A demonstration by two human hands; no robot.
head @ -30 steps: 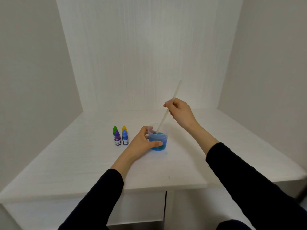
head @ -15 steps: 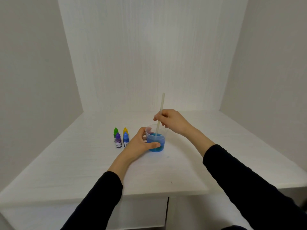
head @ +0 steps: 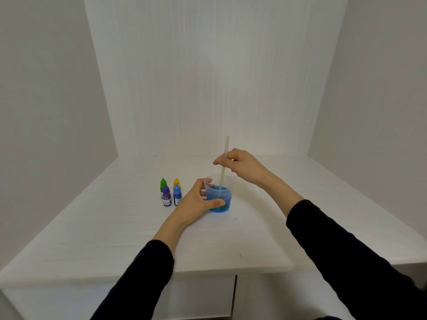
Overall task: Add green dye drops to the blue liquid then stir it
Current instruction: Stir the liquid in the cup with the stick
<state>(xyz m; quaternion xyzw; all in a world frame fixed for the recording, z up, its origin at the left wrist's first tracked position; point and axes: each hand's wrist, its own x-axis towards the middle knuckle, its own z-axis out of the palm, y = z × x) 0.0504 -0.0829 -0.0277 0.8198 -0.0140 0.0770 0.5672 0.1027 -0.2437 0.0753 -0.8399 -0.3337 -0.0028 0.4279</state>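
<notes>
A clear plastic cup [head: 227, 189] holding blue liquid [head: 218, 196] stands on the white table [head: 115, 227]. My left hand [head: 196, 203] grips the cup from its left side, thumb across the front. My right hand [head: 240, 167] pinches a pale stirring stick [head: 224, 158] just above the cup. The stick stands nearly upright with its lower end in the liquid. The green dye bottle [head: 163, 186] stands capped at the back left of a small group of bottles, left of the cup.
A purple bottle [head: 166, 196], a blue bottle [head: 177, 194] and a yellow bottle [head: 176, 182] stand beside the green one. White walls enclose the table at the back and both sides. The table's front edge runs below my forearms.
My right hand came down and to the left, bringing the stick from a slant to nearly upright in the cup. My left hand kept its hold on the cup.
</notes>
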